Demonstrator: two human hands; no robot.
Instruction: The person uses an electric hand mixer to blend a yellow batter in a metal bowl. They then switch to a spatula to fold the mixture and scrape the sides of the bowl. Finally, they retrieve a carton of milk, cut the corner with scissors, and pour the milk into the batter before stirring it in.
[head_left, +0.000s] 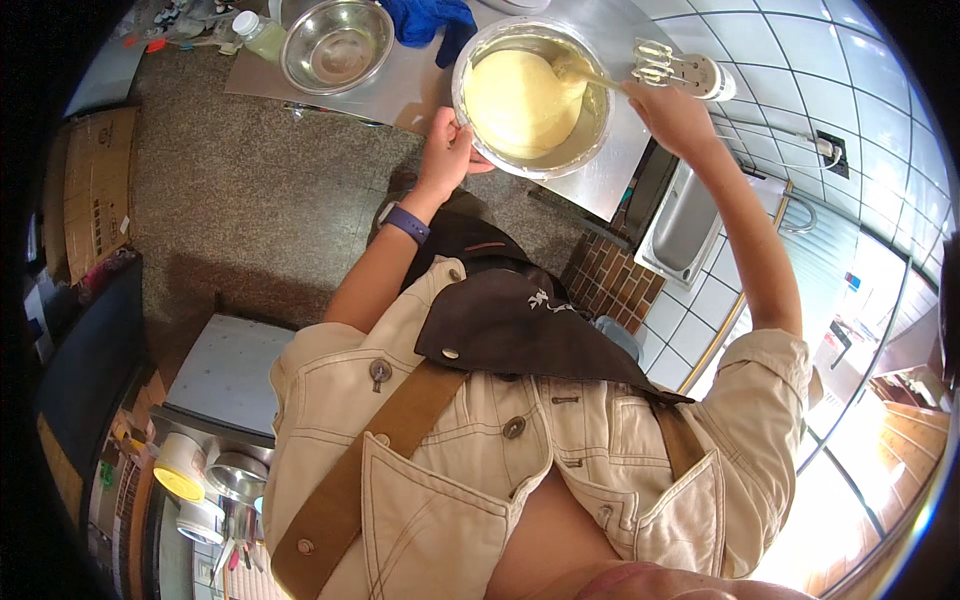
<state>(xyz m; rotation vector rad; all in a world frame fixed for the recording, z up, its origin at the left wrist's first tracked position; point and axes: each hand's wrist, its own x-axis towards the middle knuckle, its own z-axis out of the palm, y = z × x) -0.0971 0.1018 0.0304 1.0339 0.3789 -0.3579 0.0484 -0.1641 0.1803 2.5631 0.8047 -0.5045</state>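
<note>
Pale yellow batter (521, 101) fills much of a round metal mixing bowl (592, 146) on the steel worktop. My left hand (450, 150) grips the bowl's near left rim, thumb at the rim and fingers below it. In my right hand (671, 116) is the handle of a spatula (604, 80), held over the bowl's right rim; its batter-coated head lies in the batter at the right side. A white electric hand mixer (701, 75) with batter on its beaters lies just beyond my right hand, beside the tiled wall.
An empty metal bowl (337, 46), a lidded clear jar (259, 34) and a blue cloth (427, 22) are on the worktop (390, 94) at left. A steel sink (681, 221) lies to the right, below a wall socket (831, 152). A cardboard box (97, 191) stands far left.
</note>
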